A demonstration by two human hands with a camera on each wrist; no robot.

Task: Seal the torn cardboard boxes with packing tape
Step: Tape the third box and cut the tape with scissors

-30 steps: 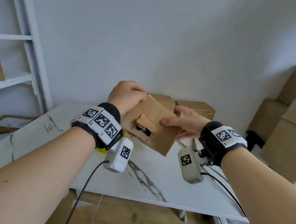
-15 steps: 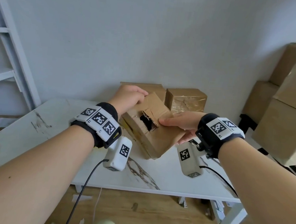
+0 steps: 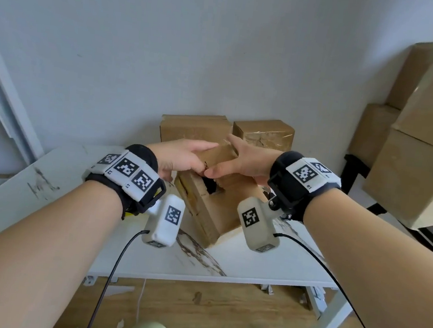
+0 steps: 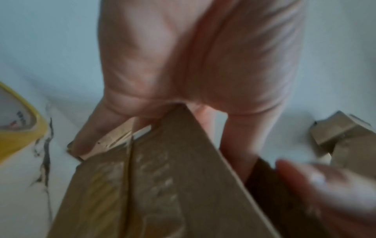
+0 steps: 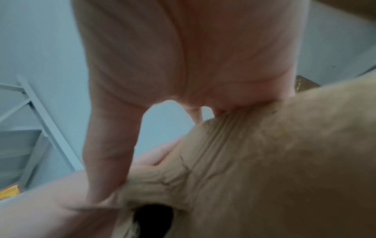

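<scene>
A torn cardboard box stands tilted on the white marble table, a dark ragged hole in its upper face. My left hand lies over the box's top left with straight fingers, the thumb running down its side. My right hand rests on the top right with fingers spread, and its thumb presses the torn flap beside the hole. The two hands nearly touch. A yellow tape roll lies on the table left of the box, mostly hidden under my left wrist in the head view.
Two more brown boxes stand against the wall behind the torn one. Large cartons are stacked at the right. A white shelf frame stands at the left. The table's front edge is close to my legs.
The box has come down and toward me. My left hand's fingers have uncurled from its top edge and now lie flat. My right hand has slid up onto the top.
</scene>
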